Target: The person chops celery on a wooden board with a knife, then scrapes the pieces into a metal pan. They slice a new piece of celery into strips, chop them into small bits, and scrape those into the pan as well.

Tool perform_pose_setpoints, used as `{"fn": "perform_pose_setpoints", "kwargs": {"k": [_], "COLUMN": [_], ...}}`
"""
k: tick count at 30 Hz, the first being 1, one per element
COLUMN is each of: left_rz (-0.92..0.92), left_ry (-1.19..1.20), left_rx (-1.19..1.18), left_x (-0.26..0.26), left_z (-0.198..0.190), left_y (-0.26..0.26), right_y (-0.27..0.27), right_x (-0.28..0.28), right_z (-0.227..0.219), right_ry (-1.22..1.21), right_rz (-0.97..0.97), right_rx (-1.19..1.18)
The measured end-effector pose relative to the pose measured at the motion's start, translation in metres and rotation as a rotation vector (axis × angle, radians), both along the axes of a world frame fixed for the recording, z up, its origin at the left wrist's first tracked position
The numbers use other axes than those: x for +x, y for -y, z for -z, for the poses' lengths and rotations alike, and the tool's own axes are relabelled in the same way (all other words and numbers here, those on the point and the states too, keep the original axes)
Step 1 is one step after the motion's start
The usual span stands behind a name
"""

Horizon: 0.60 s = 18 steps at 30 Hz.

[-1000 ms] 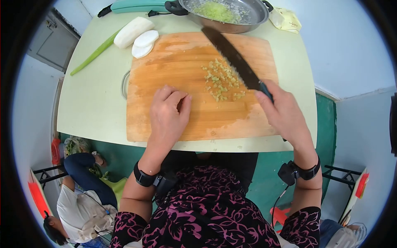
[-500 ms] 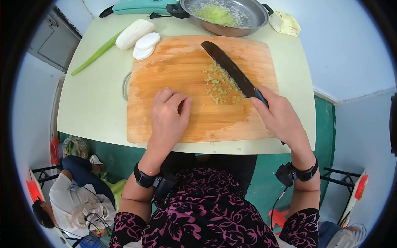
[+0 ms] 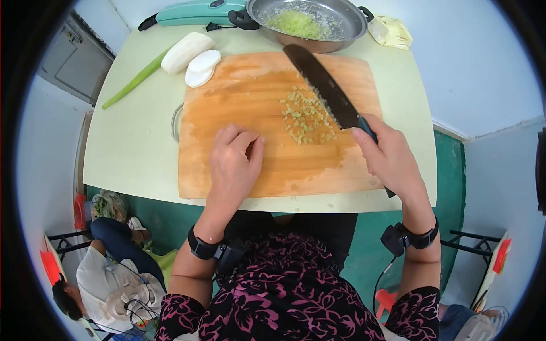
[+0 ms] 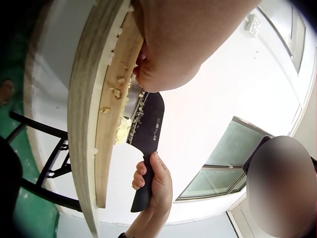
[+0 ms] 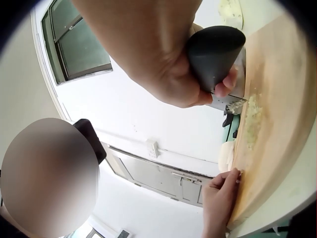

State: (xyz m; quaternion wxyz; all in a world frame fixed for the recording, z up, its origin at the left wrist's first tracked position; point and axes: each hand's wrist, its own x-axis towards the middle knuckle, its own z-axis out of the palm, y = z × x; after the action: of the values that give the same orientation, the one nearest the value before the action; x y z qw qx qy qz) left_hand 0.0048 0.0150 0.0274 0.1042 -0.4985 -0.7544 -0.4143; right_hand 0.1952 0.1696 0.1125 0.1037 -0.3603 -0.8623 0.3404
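In the head view the right hand [image 3: 392, 156] grips the handle of a dark-bladed knife [image 3: 329, 85]. The blade is held above the board, tip pointing up and left, beside finely chopped pale green pieces [image 3: 304, 116]. Small bits cling to the knife's blade [image 4: 148, 121] in the left wrist view. The left hand [image 3: 236, 162] rests with loosely bent fingers on the wooden cutting board [image 3: 239, 102], left of the pieces, and holds nothing. From the right wrist view, that left hand [image 5: 220, 198] lies by the board's edge.
A pan [image 3: 347, 25] with shredded green and white food stands behind the board. Peeled white root [image 3: 185, 52], two cut slices [image 3: 200, 68] and a long green stalk [image 3: 133, 85] lie at back left. A teal appliance [image 3: 196, 12] and yellow packet [image 3: 391, 32] sit farther back.
The knife came down toward the chopped pieces and has since risen clear, its tip nearer the pan. The left hand keeps its place on the board.
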Motion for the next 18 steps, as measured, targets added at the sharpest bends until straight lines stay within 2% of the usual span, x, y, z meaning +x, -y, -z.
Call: {"fn": "perform_pose_setpoints", "kwargs": {"k": [3, 6, 9, 12, 15, 18], "left_rz": [0.002, 0.009, 0.008, -0.008, -0.006, -0.010], "left_ry": [0.023, 0.007, -0.014, -0.007, -0.013, -0.010], "left_rx": [0.010, 0.004, 0.020, 0.005, 0.007, 0.016], "left_x": [0.001, 0.000, 0.000, 0.000, 0.001, 0.002], "left_z": [0.002, 0.002, 0.003, 0.004, 0.002, 0.001], "left_y": [-0.003, -0.003, -0.001, -0.003, -0.002, -0.002], "right_y": [0.000, -0.005, -0.001, -0.003, -0.010, -0.007], "right_x": [0.002, 0.004, 0.002, 0.002, 0.006, 0.003], "right_z": [-0.011, 0.001, 0.002, -0.005, 0.008, 0.003], "right_ry": [0.011, 0.016, 0.075, 0.066, 0.064, 0.070], "right_rz": [0.082, -0.018, -0.021, 0.056, -0.019, 0.002], "right_rx": [-0.028, 0.037, 0.067, -0.004, 0.152, 0.091]}}
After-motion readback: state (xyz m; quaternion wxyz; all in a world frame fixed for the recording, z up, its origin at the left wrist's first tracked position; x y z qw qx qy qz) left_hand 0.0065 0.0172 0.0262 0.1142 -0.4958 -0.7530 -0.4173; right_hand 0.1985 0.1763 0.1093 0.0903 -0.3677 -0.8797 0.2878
